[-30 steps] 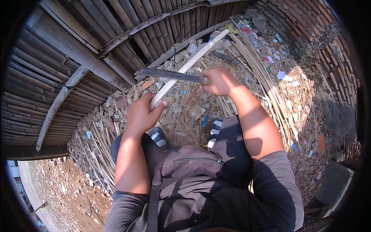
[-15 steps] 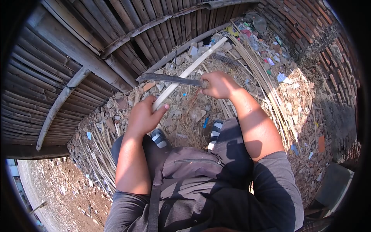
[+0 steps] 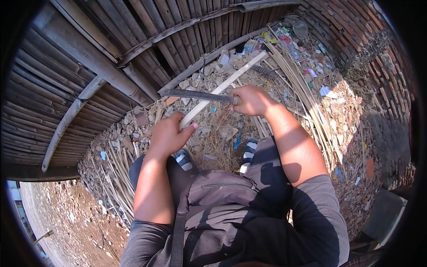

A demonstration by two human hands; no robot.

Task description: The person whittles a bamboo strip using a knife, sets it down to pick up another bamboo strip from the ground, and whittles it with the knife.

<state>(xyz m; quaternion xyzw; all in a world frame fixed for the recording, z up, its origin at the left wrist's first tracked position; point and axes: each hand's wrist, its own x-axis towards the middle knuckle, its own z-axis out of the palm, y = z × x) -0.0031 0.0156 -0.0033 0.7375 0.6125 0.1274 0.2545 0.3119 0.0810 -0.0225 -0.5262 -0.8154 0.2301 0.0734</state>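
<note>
A pale bamboo strip [image 3: 238, 74] slants up and away to the right, and my left hand [image 3: 170, 135] is closed around its near end. My right hand [image 3: 252, 100] grips the handle of a machete [image 3: 195, 94]. Its dark blade points left and crosses over the strip, a little beyond my left hand. Whether the edge touches the strip I cannot tell. The handle is mostly hidden inside my right fingers.
A bamboo slat wall [image 3: 178, 40] rises at the left and ahead; a brick wall [image 3: 351, 26] stands at the right. Thin bamboo strips [image 3: 302, 93] lie on the rubble to the right, and more strips [image 3: 116, 180] to the left. Litter covers the far corner.
The strip's far end has swung slightly right and lower. The machete blade has dropped a little and tilts more. Both hands keep their hold.
</note>
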